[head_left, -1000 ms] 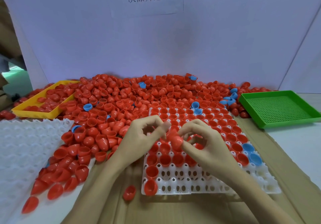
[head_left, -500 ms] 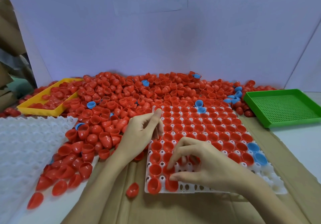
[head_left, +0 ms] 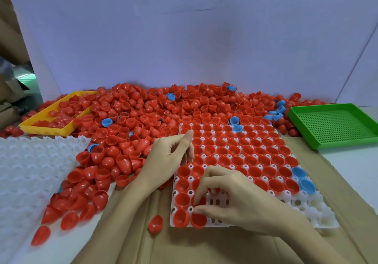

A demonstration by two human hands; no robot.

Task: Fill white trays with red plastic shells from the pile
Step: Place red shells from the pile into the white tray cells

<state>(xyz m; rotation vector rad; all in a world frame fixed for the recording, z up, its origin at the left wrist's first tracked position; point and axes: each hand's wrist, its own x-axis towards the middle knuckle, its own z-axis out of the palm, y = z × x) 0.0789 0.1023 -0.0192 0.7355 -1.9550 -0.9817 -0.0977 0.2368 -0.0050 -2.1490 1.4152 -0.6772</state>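
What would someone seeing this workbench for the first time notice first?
The big pile of red shells spread along the back wall, dotted with a few blue shells. In front of it, the white tray is nearly full of red shells, with the right hand pressing one in at its near-left corner and the left hand at its left edge.

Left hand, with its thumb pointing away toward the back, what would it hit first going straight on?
Probably the red shells seated in the white tray ahead of the left hand; height above them is unclear.
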